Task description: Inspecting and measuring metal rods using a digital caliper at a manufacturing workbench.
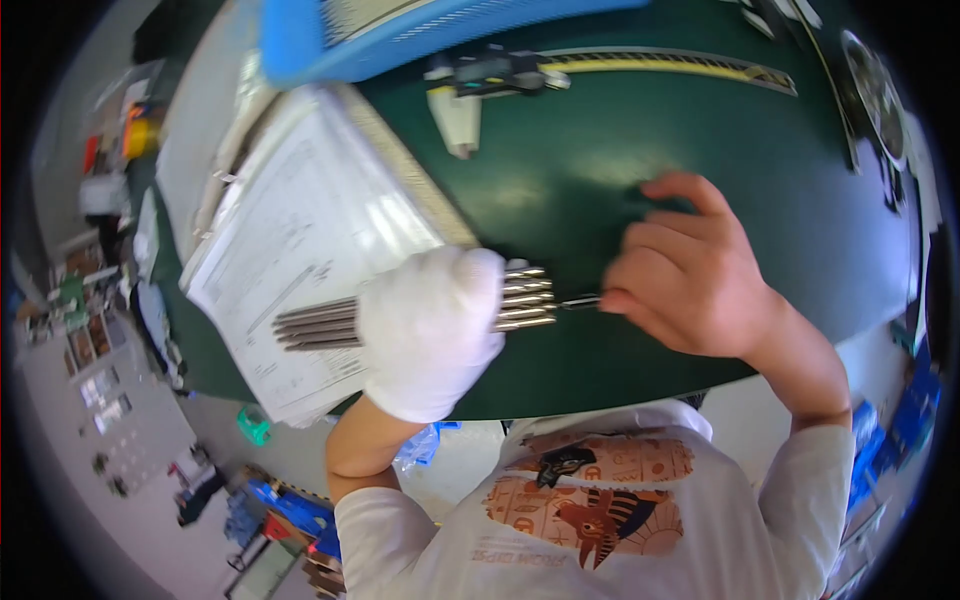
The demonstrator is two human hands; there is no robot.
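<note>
My left hand (430,330), in a white glove, is closed around a bundle of several thin metal rods (318,325) held level over the green table (590,170). The rods' ends stick out on both sides of the glove. My bare right hand (690,275) sits just right of the bundle, its thumb and forefinger pinching the tip of one rod (578,300) at the bundle's right end.
A thick stack of papers in clear sleeves (300,240) lies at the left under the rods. A digital caliper (500,75) and a yellow ruler (680,66) rest at the far edge beside a blue tray (300,40). Floor clutter lies lower left.
</note>
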